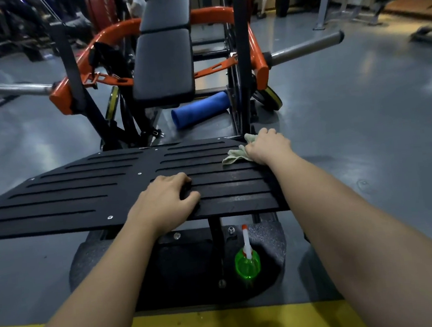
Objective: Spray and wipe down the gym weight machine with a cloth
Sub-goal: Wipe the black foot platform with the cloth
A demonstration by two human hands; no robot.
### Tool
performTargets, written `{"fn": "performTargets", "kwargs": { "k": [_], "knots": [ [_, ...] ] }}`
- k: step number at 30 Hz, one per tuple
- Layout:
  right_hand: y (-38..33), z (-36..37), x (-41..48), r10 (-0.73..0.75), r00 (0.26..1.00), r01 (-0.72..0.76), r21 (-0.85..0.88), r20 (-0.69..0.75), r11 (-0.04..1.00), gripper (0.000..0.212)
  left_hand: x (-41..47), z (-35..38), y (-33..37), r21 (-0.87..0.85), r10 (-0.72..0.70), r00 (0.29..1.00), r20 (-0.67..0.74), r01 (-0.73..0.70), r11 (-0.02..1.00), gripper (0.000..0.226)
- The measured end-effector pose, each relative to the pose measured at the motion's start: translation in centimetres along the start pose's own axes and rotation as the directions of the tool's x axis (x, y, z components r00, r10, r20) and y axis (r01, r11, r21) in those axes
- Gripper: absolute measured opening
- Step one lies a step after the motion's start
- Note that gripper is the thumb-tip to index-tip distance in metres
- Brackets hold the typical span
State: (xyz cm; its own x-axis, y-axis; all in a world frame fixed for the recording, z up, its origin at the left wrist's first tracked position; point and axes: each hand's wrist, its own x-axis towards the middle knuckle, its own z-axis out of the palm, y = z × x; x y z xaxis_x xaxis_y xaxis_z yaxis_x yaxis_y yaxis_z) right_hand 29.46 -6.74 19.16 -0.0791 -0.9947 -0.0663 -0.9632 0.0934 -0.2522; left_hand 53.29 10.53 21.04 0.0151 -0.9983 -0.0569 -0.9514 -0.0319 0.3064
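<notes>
Pale-green cloth (233, 154) gripped by right hand (267, 146), fingers curled, on black footplate (57, 222) far corner; left hand (164, 202) rests loosely bent there, holding nothing; spray bottle (248, 264) below.

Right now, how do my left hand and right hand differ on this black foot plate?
Your right hand grips the pale green cloth; your left hand holds nothing. The right hand is at the far right corner of the foot plate; the left hand rests near its front edge, around the middle. Both lie on the plate, backs up.
</notes>
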Motion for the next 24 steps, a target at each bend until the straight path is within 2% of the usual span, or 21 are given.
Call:
{"fn": "performTargets", "kwargs": {
  "k": [3, 8, 12, 15, 24],
  "knots": [
    [0.4, 0.0, -1.0, 0.006, 1.0, -0.006, -0.019, -0.006, 1.0, 0.077, 0.3, 0.1, -0.3, -0.025, -0.011, 1.0, 0.016, 0.011, 1.0, 0.057],
    [1.0, -1.0, -4.5, 0.015, 1.0, -0.015, -0.041, 0.007, 0.999, 0.074, 0.1, -0.2, -0.1, -0.016, -0.007, 0.999, 0.037, 0.008, 1.0, 0.048],
    [1.6, -1.9, -8.8, 0.026, 1.0, -0.026, -0.045, 0.009, 0.999, 0.069, -0.1, -0.5, -0.1, -0.031, 0.012, 0.999, 0.051, -0.011, 0.999, 0.06],
    [1.6, -2.8, -12.4, 0.053, 0.998, -0.053, -0.033, 0.013, 0.998, 0.069, -0.7, -0.8, 0.2, -0.041, 0.023, 0.998, 0.053, -0.021, 0.999, 0.059],
    [0.8, -3.7, -19.2, 0.076, 0.995, -0.085, -0.159, -0.063, 0.984, 0.06, -1.7, -1.7, -0.1, 0.001, 0.129, 0.99, 0.06, -0.13, 0.992, 0.055]
  ]
}}
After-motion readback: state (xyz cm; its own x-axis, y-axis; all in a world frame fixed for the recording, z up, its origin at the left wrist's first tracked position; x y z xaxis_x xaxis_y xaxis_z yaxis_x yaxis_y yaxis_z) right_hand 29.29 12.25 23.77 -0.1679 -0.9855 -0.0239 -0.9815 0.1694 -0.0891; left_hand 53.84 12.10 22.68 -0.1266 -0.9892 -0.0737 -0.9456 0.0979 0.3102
